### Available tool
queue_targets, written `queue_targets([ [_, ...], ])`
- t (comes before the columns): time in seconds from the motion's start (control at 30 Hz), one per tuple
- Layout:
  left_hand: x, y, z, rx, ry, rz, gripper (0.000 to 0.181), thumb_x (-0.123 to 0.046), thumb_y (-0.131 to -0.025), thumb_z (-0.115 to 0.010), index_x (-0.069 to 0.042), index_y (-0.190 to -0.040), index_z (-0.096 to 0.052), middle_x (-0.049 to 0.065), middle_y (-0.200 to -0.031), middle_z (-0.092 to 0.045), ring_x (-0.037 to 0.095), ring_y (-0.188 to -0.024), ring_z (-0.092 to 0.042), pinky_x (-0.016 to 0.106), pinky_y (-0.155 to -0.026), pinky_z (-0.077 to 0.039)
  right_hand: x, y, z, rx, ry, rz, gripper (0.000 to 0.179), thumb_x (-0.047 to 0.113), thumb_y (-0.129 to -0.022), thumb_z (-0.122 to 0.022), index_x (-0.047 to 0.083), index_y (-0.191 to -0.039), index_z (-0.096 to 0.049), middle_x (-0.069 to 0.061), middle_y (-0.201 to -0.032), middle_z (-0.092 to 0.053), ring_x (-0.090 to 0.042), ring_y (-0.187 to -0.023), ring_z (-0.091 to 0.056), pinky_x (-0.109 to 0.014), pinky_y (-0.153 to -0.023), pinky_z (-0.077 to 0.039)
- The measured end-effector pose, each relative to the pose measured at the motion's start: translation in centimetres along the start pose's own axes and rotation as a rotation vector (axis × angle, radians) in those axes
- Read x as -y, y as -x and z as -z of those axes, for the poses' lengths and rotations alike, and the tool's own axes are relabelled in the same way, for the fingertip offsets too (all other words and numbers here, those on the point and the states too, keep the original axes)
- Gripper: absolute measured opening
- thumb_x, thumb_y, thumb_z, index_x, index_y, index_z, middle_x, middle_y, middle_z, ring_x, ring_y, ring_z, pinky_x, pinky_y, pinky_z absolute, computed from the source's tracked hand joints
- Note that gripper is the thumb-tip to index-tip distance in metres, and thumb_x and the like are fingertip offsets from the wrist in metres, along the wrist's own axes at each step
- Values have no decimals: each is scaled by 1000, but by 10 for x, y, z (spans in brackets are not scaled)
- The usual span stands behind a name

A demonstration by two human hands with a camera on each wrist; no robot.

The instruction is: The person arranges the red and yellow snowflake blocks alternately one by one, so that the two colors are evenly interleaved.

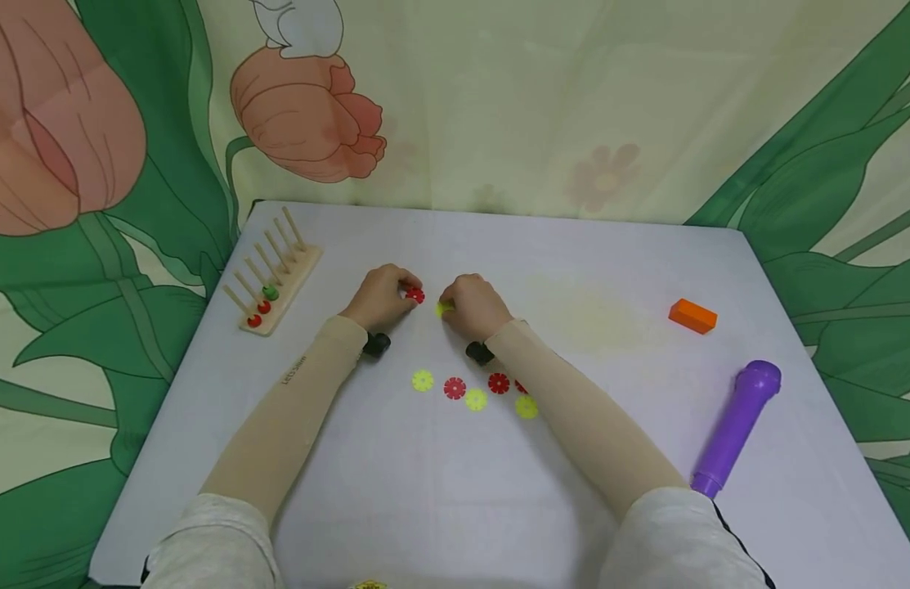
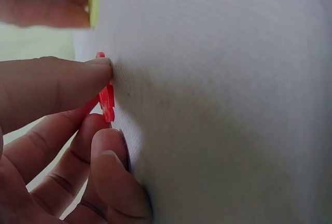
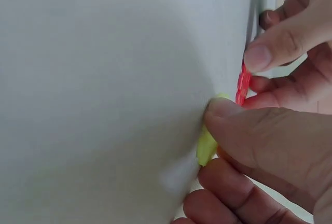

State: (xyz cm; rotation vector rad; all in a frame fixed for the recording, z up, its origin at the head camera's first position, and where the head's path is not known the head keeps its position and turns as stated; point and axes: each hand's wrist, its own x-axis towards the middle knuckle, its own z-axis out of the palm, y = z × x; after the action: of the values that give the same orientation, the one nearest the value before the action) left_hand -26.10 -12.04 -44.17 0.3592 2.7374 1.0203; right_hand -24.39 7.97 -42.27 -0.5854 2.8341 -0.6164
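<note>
Between thumb and fingers, my left hand (image 1: 384, 299) pinches a red notched disc (image 2: 107, 102) close over the white table (image 1: 366, 491). To its right, my right hand (image 1: 475, 307) pinches a yellow notched disc (image 3: 206, 146) in the same way, its thumb lying across the face. A small gap separates the two discs in the head view. Nearer the body lie loose discs: a yellow disc (image 1: 422, 380), a red disc (image 1: 455, 388) and several more, one partly hidden under the right forearm.
At the left stands a wooden peg board (image 1: 281, 290) with upright pegs, two red pieces and a green piece (image 1: 270, 292) on it. An orange block (image 1: 693, 316) and a purple tube (image 1: 736, 429) lie to the right. A patterned curtain (image 1: 499, 106) hangs behind the table.
</note>
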Motion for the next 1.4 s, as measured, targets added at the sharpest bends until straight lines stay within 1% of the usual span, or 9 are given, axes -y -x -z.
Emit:
queue_targets([
  [0.23, -4, -1, -5, 12, -24, -36, 30, -5, -91, -74, -4, -121, -74, 15, -120, -68, 29, -111, -59, 44, -102, -49, -3, -14, 0, -31, -21, -16, 23, 10, -94, -74, 2, -115, -79, -13, -121, -76, -33, -120, -66, -43, -110, -50],
  [0.53, -13, -5, -15, 59, -41, -65, 34, -10, -91, -77, -1, -124, -73, 17, -123, -68, 30, -112, -59, 45, -104, -49, -8, -13, -5, -42, -35, -51, 24, 12, -94, -75, 3, -116, -79, -12, -120, -77, -31, -120, -67, -43, -111, -50],
  [0.7, -15, -12, -25, 72, -61, -101, 41, -15, -90, -81, -2, -127, -71, 15, -125, -70, 29, -117, -62, 43, -107, -49, -17, -7, -7, -45, -85, -12, 26, 7, -94, -69, 3, -119, -77, -13, -120, -78, -30, -119, -70, -43, -108, -52],
  [0.77, -16, -15, -26, 79, -60, -108, 41, -16, -90, -81, -3, -128, -71, 14, -125, -70, 29, -117, -63, 43, -107, -49, -22, -3, -5, -45, -101, 18, 29, 5, -95, -66, 3, -122, -76, -13, -122, -77, -29, -120, -70, -43, -110, -50],
  [0.93, -23, -18, -20, 91, -55, -92, 37, -17, -91, -80, -5, -125, -72, 12, -123, -72, 27, -115, -63, 41, -106, -50, -33, 16, 7, -30, -122, 53, 30, 5, -98, -61, 3, -125, -74, -13, -125, -76, -28, -120, -70, -43, -111, -49],
  [1.03, -26, -17, -13, 91, -47, -69, 33, -15, -91, -79, -6, -122, -73, 11, -122, -71, 27, -115, -62, 42, -105, -49, -39, 31, 16, -13, -124, 35, 28, 6, -99, -61, 2, -123, -75, -14, -124, -76, -29, -118, -70, -43, -108, -53],
  [1.13, -29, -16, -9, 94, -35, -52, 31, -15, -90, -80, -7, -120, -74, 12, -121, -70, 27, -114, -61, 41, -105, -49, -46, 48, 22, 22, -116, -10, 26, 11, -97, -66, 2, -121, -75, -13, -122, -76, -29, -115, -70, -42, -104, -55],
  [1.27, -31, -18, -9, 97, -32, -45, 29, -15, -90, -80, -7, -118, -75, 11, -120, -70, 26, -113, -60, 40, -104, -49, -51, 75, 25, 63, -50, -47, 30, 17, -93, -75, 3, -119, -75, -11, -118, -74, -28, -107, -68, -41, -97, -56],
  [1.4, -33, -19, -10, 94, -53, -44, 29, -16, -90, -81, -8, -117, -76, 9, -118, -72, 25, -111, -61, 40, -103, -49, -51, 99, 24, 48, 33, -38, 29, 13, -91, -77, 4, -118, -75, -11, -114, -72, -28, -102, -66, -41, -92, -57],
])
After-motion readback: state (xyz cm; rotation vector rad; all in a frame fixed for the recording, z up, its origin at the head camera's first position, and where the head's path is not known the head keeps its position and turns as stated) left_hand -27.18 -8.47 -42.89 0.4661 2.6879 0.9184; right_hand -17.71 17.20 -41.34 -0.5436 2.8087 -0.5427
